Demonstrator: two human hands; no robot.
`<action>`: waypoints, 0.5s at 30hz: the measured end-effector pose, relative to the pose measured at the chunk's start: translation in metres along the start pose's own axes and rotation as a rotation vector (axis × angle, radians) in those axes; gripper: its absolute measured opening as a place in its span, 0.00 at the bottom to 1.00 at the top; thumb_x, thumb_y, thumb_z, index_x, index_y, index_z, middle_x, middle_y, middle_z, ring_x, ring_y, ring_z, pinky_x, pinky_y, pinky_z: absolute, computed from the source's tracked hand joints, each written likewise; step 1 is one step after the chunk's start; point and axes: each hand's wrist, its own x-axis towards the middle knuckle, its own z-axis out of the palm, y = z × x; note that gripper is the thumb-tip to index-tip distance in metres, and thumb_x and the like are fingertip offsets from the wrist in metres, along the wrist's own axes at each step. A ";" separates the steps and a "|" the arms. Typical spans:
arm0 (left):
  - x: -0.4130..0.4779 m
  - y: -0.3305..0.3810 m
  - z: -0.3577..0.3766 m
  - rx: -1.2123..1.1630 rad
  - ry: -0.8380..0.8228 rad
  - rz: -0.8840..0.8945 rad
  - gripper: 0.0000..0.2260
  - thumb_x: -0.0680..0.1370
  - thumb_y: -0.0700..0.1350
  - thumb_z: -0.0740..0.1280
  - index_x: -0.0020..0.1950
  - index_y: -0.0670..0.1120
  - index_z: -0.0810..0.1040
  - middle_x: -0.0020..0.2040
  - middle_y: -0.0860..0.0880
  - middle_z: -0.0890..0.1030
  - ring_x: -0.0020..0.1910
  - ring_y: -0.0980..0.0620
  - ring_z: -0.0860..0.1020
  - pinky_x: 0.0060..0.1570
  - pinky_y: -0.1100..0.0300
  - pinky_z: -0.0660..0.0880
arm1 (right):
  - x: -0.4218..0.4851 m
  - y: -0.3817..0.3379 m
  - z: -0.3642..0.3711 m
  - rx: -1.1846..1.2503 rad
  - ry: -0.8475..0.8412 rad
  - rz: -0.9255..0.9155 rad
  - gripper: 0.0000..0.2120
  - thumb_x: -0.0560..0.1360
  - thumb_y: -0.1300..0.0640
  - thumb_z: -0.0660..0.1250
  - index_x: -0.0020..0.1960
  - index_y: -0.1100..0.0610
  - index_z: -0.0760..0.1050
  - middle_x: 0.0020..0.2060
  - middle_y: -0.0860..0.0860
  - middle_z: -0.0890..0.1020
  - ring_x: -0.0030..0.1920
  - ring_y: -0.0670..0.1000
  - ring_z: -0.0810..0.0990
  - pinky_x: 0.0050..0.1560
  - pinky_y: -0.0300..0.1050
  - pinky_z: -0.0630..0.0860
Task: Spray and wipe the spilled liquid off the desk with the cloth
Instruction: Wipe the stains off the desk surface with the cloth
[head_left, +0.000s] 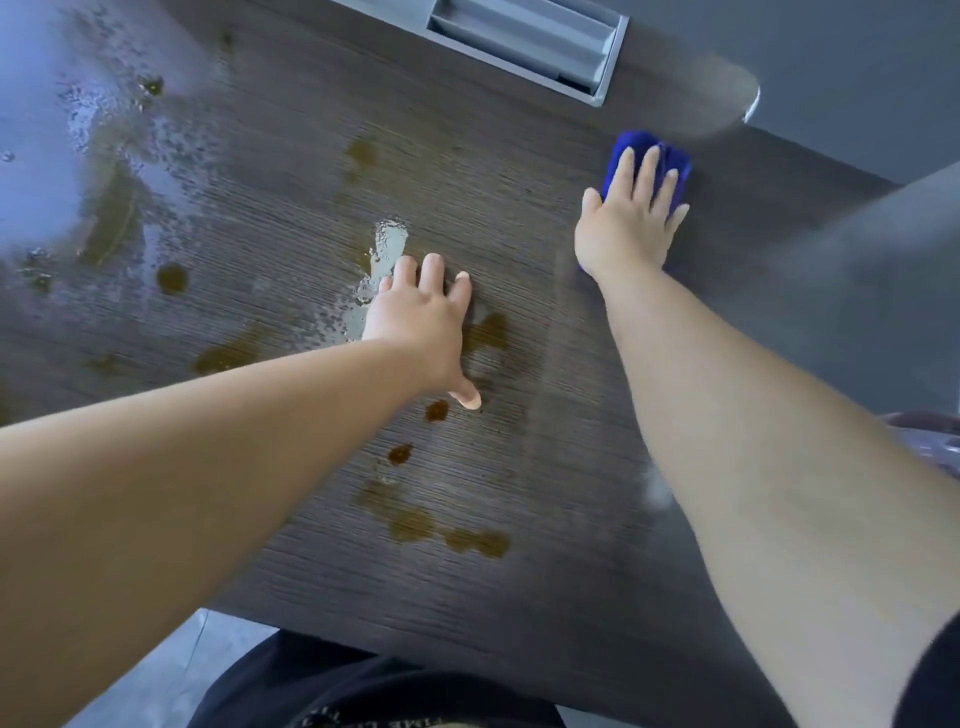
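Desk — dark wood-grain top filling most of the frame; its near edge crosses the lower part

Spilled liquid — brown, in separate blots and smears:
- a cluster at lower centre
- two small round drops just below the left thumb
- one round blot at centre left
- a faint smear at upper centre
- a long curved streak at far left

Foamy puddle — pale and bubbly, at frame centre, trailing down to the left hand's fingers. A wider wet film with fine droplets covers the upper left of the desk

Cloth — deep blue and bunched, lying on the desk at upper right of centre, near the far edge. It is mostly covered by the right hand, with blue showing beyond the fingertips and a scrap at the wrist

Right hand — palm down on the cloth, fingers straight and slightly spread, pressing it to the desk

Left hand — palm down on the bare desk at centre, fingers spread and relaxed, thumb pointing toward the lower frame. It grasps nothing; a brown blot lies just beside its right edge

Cable tray — grey, rectangular, recessed in the desk at top centre

Shirt — dark, at bottom centre, with pale lettering too small to read

Floor — grey, at lower left
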 end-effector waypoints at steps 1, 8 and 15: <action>0.000 0.000 0.000 -0.002 0.002 -0.004 0.53 0.59 0.69 0.73 0.74 0.48 0.53 0.67 0.45 0.59 0.67 0.43 0.57 0.60 0.52 0.68 | -0.003 -0.015 0.003 -0.006 -0.014 -0.032 0.27 0.82 0.47 0.46 0.77 0.52 0.41 0.77 0.50 0.42 0.76 0.55 0.41 0.74 0.57 0.41; 0.001 -0.002 0.002 -0.007 0.029 0.006 0.55 0.60 0.69 0.72 0.76 0.47 0.50 0.69 0.45 0.57 0.69 0.43 0.56 0.63 0.51 0.66 | -0.067 0.027 0.009 -0.103 -0.128 -0.760 0.26 0.81 0.51 0.53 0.77 0.53 0.52 0.77 0.50 0.51 0.76 0.55 0.48 0.72 0.59 0.46; 0.000 -0.007 0.006 -0.068 0.056 0.009 0.56 0.59 0.70 0.72 0.77 0.49 0.48 0.71 0.46 0.56 0.71 0.43 0.54 0.63 0.52 0.66 | -0.020 -0.009 0.007 -0.075 0.021 -0.188 0.26 0.82 0.49 0.48 0.77 0.53 0.45 0.77 0.51 0.46 0.76 0.55 0.45 0.74 0.56 0.44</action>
